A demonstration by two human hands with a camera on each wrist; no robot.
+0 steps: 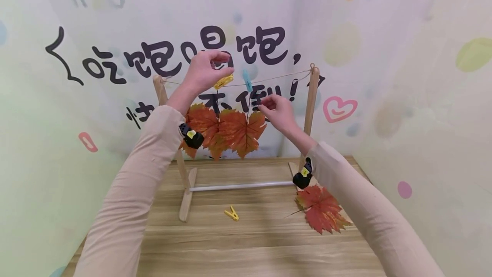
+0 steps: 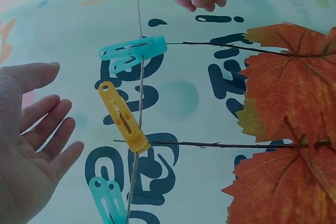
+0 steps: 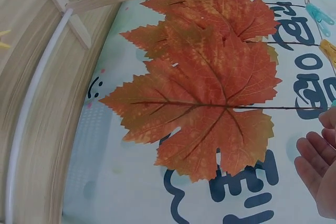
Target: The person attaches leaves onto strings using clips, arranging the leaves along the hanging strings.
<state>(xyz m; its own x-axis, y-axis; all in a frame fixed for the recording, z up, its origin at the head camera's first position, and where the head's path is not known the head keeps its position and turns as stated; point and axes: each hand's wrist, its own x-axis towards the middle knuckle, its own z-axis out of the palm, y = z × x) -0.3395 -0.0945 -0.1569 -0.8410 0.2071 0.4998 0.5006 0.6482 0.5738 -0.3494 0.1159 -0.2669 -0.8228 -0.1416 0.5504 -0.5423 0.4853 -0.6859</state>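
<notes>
My left hand [image 1: 205, 72] is held just above the yellow clothespin [image 2: 125, 119] on the string, its fingers loosely bent with nothing between them. My right hand [image 1: 279, 112] hovers to the right of the blue clothespin [image 1: 247, 81], fingers relaxed and holding nothing. That blue clothespin grips the stem of an orange-red leaf [image 1: 244, 129] hanging at the right of the row. From the yellow clothespin hangs another leaf [image 1: 203, 121]. A further blue clothespin [image 2: 107, 198] sits on the string, hidden in the head view behind my left hand or arm.
The string [image 1: 284, 76] runs between two wooden posts [image 1: 311, 101], joined low down by a white rod [image 1: 242, 186]. On the wooden table [image 1: 192, 247] lie a loose yellow clothespin [image 1: 232, 213] and a red leaf [image 1: 322, 209], close to my right forearm.
</notes>
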